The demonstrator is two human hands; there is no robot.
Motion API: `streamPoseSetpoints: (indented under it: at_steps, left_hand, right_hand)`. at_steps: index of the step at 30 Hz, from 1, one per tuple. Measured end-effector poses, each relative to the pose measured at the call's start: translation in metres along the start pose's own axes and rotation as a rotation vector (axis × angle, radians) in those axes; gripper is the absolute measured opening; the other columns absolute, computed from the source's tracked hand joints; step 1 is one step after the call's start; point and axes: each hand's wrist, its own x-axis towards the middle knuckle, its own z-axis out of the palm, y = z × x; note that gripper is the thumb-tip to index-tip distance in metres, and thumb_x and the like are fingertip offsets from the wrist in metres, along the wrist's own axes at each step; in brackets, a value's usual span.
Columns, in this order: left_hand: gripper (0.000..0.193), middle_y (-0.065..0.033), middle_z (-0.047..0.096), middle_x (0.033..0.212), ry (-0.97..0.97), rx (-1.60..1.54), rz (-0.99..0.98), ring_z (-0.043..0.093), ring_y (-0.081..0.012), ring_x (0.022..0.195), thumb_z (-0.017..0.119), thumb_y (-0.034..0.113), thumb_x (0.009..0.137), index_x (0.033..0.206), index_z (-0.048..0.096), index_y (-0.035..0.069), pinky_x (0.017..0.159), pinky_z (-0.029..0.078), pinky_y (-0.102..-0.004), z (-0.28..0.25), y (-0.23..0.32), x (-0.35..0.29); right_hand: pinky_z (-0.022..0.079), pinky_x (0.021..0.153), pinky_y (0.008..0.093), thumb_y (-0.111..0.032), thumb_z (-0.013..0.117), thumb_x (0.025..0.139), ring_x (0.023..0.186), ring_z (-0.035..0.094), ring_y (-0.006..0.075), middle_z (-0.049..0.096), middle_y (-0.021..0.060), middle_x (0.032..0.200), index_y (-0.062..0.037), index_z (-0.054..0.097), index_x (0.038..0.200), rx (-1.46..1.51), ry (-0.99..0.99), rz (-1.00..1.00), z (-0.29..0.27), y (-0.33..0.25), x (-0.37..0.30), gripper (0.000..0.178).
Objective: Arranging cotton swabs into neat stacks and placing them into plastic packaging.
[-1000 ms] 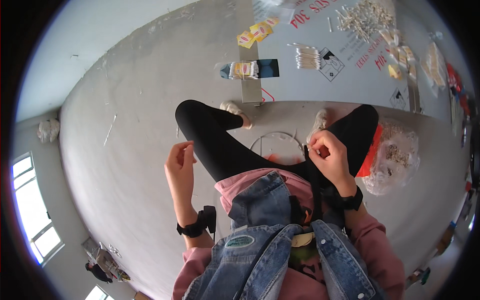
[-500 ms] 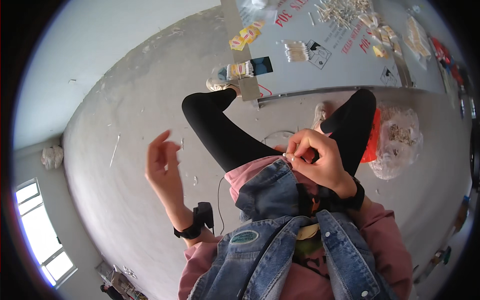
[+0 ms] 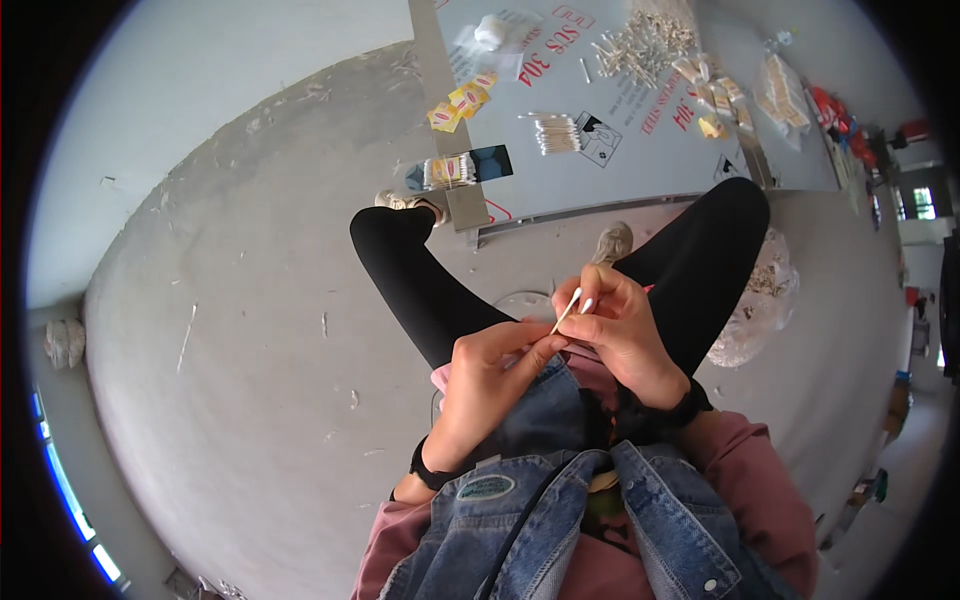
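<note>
Over my lap, my left hand (image 3: 485,375) and my right hand (image 3: 628,338) meet at the fingertips. Between them a thin cotton swab (image 3: 566,311) slants upward, its white tip at the top. My left thumb and forefinger pinch its lower end. The right thumb and fingers are closed around its upper part. A second white spot shows at the right fingertips; I cannot tell whether it is a nail or another swab tip. Ahead on the table (image 3: 640,170) lie a neat row of swabs (image 3: 556,134) and a small open pack of swabs (image 3: 449,171).
A loose heap of swabs (image 3: 650,47) spreads over the table's far side, with small swab bundles (image 3: 716,93) to its right. Yellow packets (image 3: 461,103) lie near the left edge. A clear plastic bag (image 3: 745,325) stands on the floor past my right knee.
My left hand has come in from the left, where it was raised and empty, to join the right hand. The swab now shows between them. The view has shifted slightly.
</note>
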Motion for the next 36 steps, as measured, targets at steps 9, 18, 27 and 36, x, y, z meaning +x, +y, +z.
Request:
streamPoseSetpoints:
  at_steps: [9,18,27,36]
  left_hand:
    - [0.010,-0.0033,0.064,0.077,0.083,0.076,0.015,0.058,-0.0083,0.066,0.075,0.006,0.087,0.095,0.075,-0.001,0.058,0.044,-0.0229,0.009,0.007,0.019]
    - [0.008,-0.0073,0.063,0.069,0.059,0.250,-0.057,0.058,-0.0134,0.059,0.076,0.005,0.083,0.088,0.074,0.000,0.055,0.045,-0.0257,0.014,0.017,0.058]
    - [0.009,-0.0047,0.064,0.078,-0.082,0.224,-0.100,0.059,-0.0097,0.066,0.075,0.003,0.084,0.091,0.074,-0.001,0.058,0.045,-0.0234,0.005,0.028,0.097]
    - [0.022,-0.0027,0.064,0.079,0.005,0.120,-0.169,0.056,-0.0076,0.067,0.071,0.002,0.087,0.108,0.073,0.002,0.060,0.045,-0.0231,-0.009,0.005,0.122]
  right_hand:
    - [0.046,0.058,0.0212,-0.003,0.066,0.095,0.068,0.059,0.0079,0.067,0.0126,0.100,-0.0038,0.057,0.098,0.169,0.033,0.037,-0.022,-0.001,0.013,0.009]
    - [0.051,0.065,0.0220,-0.003,0.066,0.095,0.074,0.063,0.0091,0.068,0.0108,0.101,-0.0023,0.060,0.100,0.142,0.105,0.117,-0.039,-0.005,0.033,0.008]
    - [0.047,0.062,0.0225,-0.007,0.064,0.096,0.071,0.061,0.0106,0.066,0.0097,0.097,-0.0031,0.059,0.103,0.169,0.113,0.084,-0.055,-0.019,0.061,0.009]
    - [0.045,0.060,0.0237,-0.012,0.061,0.099,0.068,0.056,0.0117,0.063,0.0098,0.098,-0.0030,0.057,0.105,0.336,0.210,-0.020,-0.072,-0.051,0.078,0.011]
